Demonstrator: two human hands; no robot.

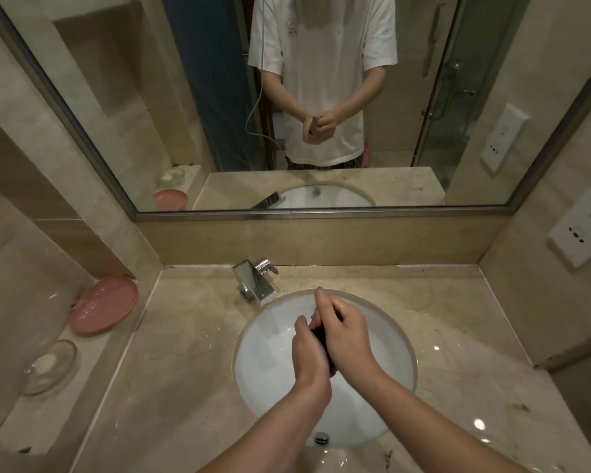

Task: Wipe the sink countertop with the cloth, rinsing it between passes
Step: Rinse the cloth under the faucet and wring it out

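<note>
Near edge: The sink overflow fitting (322,438) sits at the near rim of the white basin (273,343), where both forearms enter from below.
Hands: The left hand (309,353) and right hand (347,332) meet over the middle of the basin, fingers curled tight round the same dark bundle.
Cloth: The cloth (323,339) is squeezed between the two palms, only a dark sliver showing; it appears twisted, though the hands hide most of it.
Why held so: The grip over the bowl suggests wringing after a rinse, so runoff falls into the basin and not onto the stone.
Countertop: The beige marble countertop (458,319) surrounds the basin and shines with wet highlights on the right side; dark specks remain at the near right.
Tap: The chrome faucet (256,281) stands at the far left rim of the basin, spout aimed over the bowl; no stream is visible.
Left ledge: A pink dish (104,305) leans against the left wall, and a clear soap dish (50,367) sits nearer on the same ledge, both kept away from the wiping area.
Far wall: The mirror (287,97) reflects the person's clasped hands at waist height.
Next: Judged from this, another pass over the counter follows the wringing.
</note>
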